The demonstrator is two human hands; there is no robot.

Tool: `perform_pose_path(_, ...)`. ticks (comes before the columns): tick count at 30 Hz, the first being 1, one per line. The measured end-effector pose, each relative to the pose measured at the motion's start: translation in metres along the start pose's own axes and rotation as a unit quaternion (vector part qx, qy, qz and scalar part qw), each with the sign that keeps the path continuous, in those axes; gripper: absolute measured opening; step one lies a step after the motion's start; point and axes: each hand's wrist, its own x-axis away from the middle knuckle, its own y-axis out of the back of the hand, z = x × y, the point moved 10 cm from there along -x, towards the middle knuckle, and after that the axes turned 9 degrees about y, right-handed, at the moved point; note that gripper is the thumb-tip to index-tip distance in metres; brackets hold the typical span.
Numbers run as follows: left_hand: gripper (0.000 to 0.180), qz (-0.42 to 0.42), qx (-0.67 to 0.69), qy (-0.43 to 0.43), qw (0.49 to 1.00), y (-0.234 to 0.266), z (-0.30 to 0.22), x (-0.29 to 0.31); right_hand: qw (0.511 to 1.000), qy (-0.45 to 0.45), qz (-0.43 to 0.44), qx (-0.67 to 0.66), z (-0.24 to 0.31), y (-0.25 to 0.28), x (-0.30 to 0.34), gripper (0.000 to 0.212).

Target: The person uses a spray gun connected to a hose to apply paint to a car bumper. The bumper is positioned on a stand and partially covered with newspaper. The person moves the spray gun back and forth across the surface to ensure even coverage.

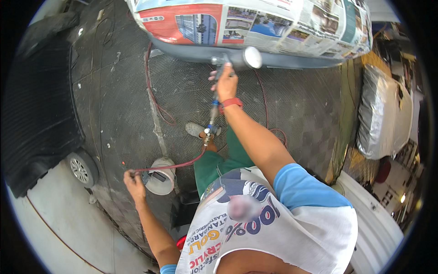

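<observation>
My right hand, with a red band on its wrist, is closed around the grip of a spray gun. The gun's cup, capped by a round white lid, sits close to a grey painted edge of a large rounded body covered in newspaper. From the grip a metal fitting with blue parts hangs down to a red air hose. Out to the left, my left hand is closed on that hose, holding it away from my body. The gun's nozzle is blurred.
A white bucket stands on the dark floor by my legs. At the left are a car wheel and a black-covered vehicle. More red hose trails over the floor. A plastic-wrapped bundle lies at the right.
</observation>
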Motion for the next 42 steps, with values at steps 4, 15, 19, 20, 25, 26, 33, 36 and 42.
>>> perform_pose_path(4,0.064,0.091,-0.137,-0.184,0.969,-0.044,-0.123,0.025,0.991,-0.001,-0.133,-0.019,0.018,0.098,0.021,0.064)
perform_pose_path(15,0.082,0.434,-0.343,-0.234,0.800,-0.308,-0.161,0.103,0.962,0.065,-0.263,0.023,0.095,0.358,-0.057,0.071)
perform_pose_path(19,0.066,0.344,-0.357,-0.197,0.846,-0.264,-0.112,0.071,0.946,0.082,-0.308,0.063,0.105,0.443,-0.094,0.071)
perform_pose_path(20,0.063,0.354,-0.329,-0.177,0.857,-0.254,-0.100,0.068,0.935,0.085,-0.336,0.079,0.106,0.461,-0.100,0.068)
perform_pose_path(25,0.050,0.322,-0.168,-0.021,0.931,-0.220,-0.058,0.064,0.915,0.106,-0.365,0.136,0.094,0.480,-0.099,0.063)
perform_pose_path(26,0.046,0.293,-0.141,-0.026,0.945,-0.215,-0.057,0.061,0.924,0.097,-0.346,0.133,0.083,0.472,-0.092,0.063)
perform_pose_path(33,0.039,0.120,-0.115,0.044,0.985,-0.152,0.022,0.014,0.978,0.035,-0.184,0.088,0.021,0.311,-0.018,0.058)
perform_pose_path(36,0.045,0.081,-0.143,0.049,0.985,-0.112,0.045,0.000,0.986,0.037,-0.141,0.083,0.011,0.222,0.019,0.050)
perform_pose_path(42,0.056,0.036,-0.127,0.138,0.982,-0.023,0.126,-0.026,0.993,0.073,-0.057,0.079,-0.023,0.063,0.055,0.047)
